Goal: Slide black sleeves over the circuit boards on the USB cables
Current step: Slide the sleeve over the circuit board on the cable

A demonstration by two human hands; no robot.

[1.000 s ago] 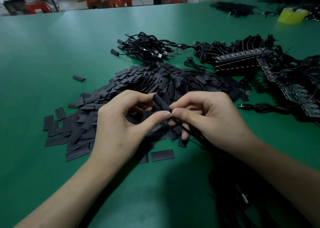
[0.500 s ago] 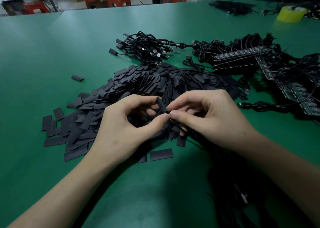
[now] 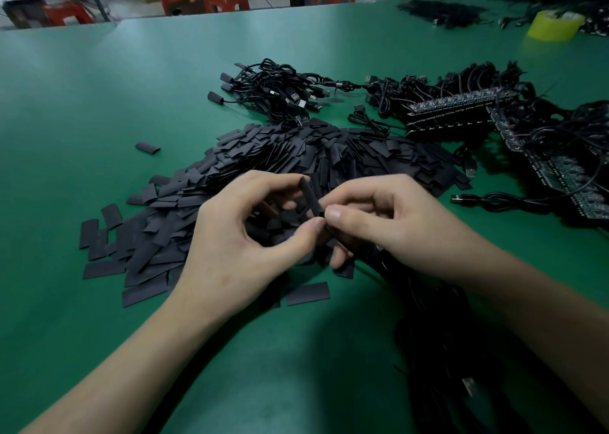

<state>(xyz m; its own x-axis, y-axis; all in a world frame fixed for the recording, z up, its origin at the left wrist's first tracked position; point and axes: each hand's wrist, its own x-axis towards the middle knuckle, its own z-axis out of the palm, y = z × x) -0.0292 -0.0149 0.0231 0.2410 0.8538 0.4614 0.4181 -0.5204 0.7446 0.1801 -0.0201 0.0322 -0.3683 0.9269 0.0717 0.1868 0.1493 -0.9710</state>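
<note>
Loose sleeve (image 3: pixel 147 147) lies alone left of the sleeve pile (image 3: pixel 329 153) on the green table (image 3: pixel 99 97). Over the pile's near edge, left hand (image 3: pixel 237 236) pinches black sleeve (image 3: pixel 309 196), curled fingers and thumb clamped on it; sleeve tilted, top end free. Right hand (image 3: pixel 389 226) pinches the cable (image 3: pixel 428 301) right at the sleeve's lower end, thumbs almost touching. Behind pile: cable bundle (image 3: pixel 273 87). Right of pile: circuit board strips (image 3: pixel 461 107), USB plug (image 3: pixel 461 199). Far back-right of pile: yellow tape roll (image 3: pixel 553 24).
</note>
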